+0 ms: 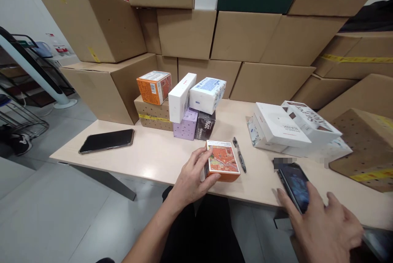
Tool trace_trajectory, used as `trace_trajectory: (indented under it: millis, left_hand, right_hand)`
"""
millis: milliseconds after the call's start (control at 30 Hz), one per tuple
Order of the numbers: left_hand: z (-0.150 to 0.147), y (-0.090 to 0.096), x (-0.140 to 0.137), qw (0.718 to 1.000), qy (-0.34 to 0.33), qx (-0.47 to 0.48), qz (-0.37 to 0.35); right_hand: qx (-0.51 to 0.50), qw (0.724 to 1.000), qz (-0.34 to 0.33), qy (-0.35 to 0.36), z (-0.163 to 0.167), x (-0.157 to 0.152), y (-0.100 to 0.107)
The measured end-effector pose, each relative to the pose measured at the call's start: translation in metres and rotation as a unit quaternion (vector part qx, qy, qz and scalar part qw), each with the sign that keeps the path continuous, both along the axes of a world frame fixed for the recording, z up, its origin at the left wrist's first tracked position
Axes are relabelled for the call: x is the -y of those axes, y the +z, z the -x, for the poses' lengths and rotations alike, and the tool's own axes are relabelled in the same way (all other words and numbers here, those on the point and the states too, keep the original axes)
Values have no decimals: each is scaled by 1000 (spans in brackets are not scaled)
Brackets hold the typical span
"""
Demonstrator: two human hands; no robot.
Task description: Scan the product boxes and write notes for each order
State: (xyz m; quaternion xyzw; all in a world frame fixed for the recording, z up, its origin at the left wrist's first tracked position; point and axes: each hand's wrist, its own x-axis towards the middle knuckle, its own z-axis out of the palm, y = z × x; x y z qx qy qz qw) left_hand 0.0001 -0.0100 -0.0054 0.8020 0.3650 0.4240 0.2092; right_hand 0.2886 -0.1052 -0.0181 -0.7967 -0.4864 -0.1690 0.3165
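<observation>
Two hands busy. My left hand [192, 179] closed round orange box [223, 159] at table [147, 154] front edge, beside pen [240, 154]. Right hand [322, 222] grips phone [295, 185]. Stack [181, 103] behind stands sorted; this box not yet placed.

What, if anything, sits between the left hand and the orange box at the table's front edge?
Nothing visible. The left hand already grips the orange box by its left side, thumb on the near edge. The pen lies just right of the box, apart from the hand.
</observation>
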Motion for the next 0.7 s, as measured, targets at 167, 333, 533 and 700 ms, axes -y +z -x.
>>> trace_trajectory:
  millis: [167,333,533,700]
  left_hand:
    - [4,0,0,996,-58,57,24]
    - [10,0,-1,983,-119,117,79]
    - [10,-4,-1,982,-97,115,112]
    - [9,-4,0,985,-93,97,108]
  right_hand:
    - [-47,970,4,238,84,-16,22]
    - [30,973,7,231,133,-42,22]
    - [28,981,78,177,112,-89,33]
    - [-42,964,114,235,102,-151,44]
